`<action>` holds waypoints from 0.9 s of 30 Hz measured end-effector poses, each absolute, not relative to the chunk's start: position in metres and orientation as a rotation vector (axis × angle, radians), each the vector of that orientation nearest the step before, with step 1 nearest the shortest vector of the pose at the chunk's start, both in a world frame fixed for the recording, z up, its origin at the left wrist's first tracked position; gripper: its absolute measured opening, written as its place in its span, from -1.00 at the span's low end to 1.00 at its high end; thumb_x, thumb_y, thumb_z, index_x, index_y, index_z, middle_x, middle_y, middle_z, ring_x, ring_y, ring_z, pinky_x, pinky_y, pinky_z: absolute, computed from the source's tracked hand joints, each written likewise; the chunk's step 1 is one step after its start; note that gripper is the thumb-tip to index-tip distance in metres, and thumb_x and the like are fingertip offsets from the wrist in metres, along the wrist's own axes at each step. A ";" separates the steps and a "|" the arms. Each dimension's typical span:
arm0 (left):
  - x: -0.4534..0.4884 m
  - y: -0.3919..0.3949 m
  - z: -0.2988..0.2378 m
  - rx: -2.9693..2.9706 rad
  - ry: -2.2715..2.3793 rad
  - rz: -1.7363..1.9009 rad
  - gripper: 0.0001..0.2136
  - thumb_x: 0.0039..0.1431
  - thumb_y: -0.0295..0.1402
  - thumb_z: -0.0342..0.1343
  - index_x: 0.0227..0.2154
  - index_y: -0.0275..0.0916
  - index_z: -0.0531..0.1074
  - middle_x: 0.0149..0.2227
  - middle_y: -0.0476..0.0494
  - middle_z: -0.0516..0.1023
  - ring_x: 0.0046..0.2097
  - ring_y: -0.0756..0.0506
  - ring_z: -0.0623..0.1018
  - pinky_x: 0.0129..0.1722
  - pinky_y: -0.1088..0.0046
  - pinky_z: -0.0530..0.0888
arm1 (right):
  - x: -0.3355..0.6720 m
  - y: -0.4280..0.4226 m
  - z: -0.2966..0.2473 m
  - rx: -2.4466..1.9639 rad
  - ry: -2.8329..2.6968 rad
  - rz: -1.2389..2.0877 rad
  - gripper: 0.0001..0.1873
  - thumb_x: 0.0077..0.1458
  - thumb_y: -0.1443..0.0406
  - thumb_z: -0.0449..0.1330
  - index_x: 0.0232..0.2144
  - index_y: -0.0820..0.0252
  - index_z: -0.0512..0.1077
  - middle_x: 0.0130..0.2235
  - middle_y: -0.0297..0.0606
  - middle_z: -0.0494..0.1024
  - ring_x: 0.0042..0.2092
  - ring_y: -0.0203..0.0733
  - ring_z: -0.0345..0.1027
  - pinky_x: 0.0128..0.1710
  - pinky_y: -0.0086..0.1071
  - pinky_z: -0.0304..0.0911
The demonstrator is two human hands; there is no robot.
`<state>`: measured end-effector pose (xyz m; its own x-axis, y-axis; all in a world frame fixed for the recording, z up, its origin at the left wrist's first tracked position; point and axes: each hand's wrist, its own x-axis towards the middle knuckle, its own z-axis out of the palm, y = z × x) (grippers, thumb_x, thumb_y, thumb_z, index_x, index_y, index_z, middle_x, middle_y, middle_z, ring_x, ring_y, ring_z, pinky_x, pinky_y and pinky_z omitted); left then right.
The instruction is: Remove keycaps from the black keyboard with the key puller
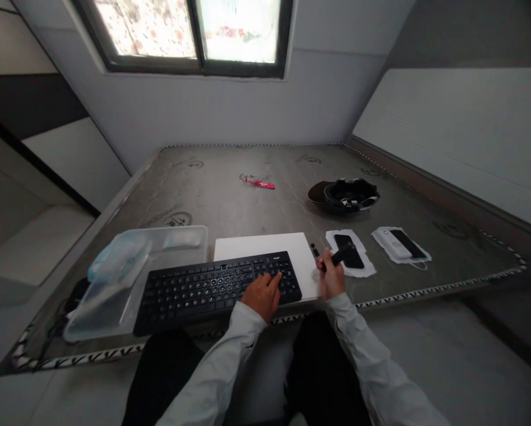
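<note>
At 9 o'clock from the black keyboard (216,291) sits a clear plastic box (136,284), and the keyboard lies on a white board (265,246). The left hand (261,297) rests on the keys with its fingers bent and holding nothing. At 3 o'clock from the keyboard, the right hand (331,275) has its fingers shut tight on a short black stick (340,255), just above a black phone (354,260) on a white sheet (366,269).

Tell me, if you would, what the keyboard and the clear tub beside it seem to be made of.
The black keyboard looks like moulded plastic with a matte finish, given its dull keys and frame. The clear storage tub appears to be glossy translucent plastic: the surface beneath shows through its walls, and its rim catches light.
</note>
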<state>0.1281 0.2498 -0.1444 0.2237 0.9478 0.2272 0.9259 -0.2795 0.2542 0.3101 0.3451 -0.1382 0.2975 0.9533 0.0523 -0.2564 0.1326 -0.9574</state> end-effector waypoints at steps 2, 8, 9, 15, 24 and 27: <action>0.128 0.249 -0.144 2.401 1.851 0.531 -0.62 0.23 -0.38 -0.11 0.11 -0.19 0.25 -0.21 -0.14 0.43 -0.18 -0.11 0.43 -0.17 0.36 0.44 | 0.298 0.334 -0.129 -0.973 -0.815 1.135 -0.53 -0.07 -0.01 0.27 -0.64 0.17 0.19 -0.61 -0.46 0.16 -0.54 -0.41 0.01 -0.52 -0.44 0.01; 0.127 0.249 -0.143 2.394 1.826 0.544 -0.62 0.22 -0.39 -0.10 0.10 -0.19 0.25 -0.20 -0.14 0.42 -0.19 -0.12 0.42 -0.19 0.35 0.44 | 0.271 0.313 -0.118 -0.847 -0.734 1.421 -0.50 -0.07 0.00 0.28 -0.65 0.16 0.13 -0.59 -0.48 0.05 -0.55 -0.40 -0.08 -0.57 -0.45 -0.03; 0.127 0.249 -0.143 2.391 1.821 0.550 -0.62 0.21 -0.39 -0.10 0.10 -0.19 0.25 -0.20 -0.14 0.42 -0.19 -0.11 0.42 -0.19 0.36 0.44 | 0.269 0.311 -0.118 -0.844 -0.731 1.453 -0.49 -0.07 -0.01 0.28 -0.65 0.15 0.11 -0.59 -0.48 0.04 -0.55 -0.40 -0.08 -0.56 -0.45 -0.01; 0.126 0.248 -0.146 2.382 1.810 0.575 -0.63 0.21 -0.39 -0.11 0.09 -0.20 0.26 -0.21 -0.15 0.42 -0.20 -0.12 0.42 -0.20 0.34 0.44 | 0.260 0.308 -0.125 -0.888 -0.784 1.465 -0.51 -0.10 -0.03 0.29 -0.63 0.14 0.16 -0.55 -0.44 0.12 -0.50 -0.36 0.03 -0.50 -0.43 0.07; 0.125 0.247 -0.142 2.362 1.793 0.567 -0.63 0.23 -0.38 -0.14 0.10 -0.20 0.26 -0.20 -0.16 0.42 -0.18 -0.11 0.42 -0.17 0.35 0.44 | 0.261 0.306 -0.135 -0.977 -0.816 1.381 -0.52 -0.11 -0.11 0.24 -0.59 0.14 0.24 -0.52 -0.41 0.22 -0.45 -0.32 0.11 -0.39 -0.42 0.12; 0.125 0.247 -0.141 2.360 1.798 0.552 -0.62 0.22 -0.38 -0.13 0.09 -0.20 0.26 -0.19 -0.16 0.42 -0.17 -0.11 0.42 -0.17 0.35 0.44 | 0.259 0.305 -0.134 -0.981 -0.770 1.407 -0.52 -0.15 -0.10 0.27 -0.59 0.13 0.24 -0.52 -0.41 0.23 -0.45 -0.32 0.12 -0.40 -0.42 0.13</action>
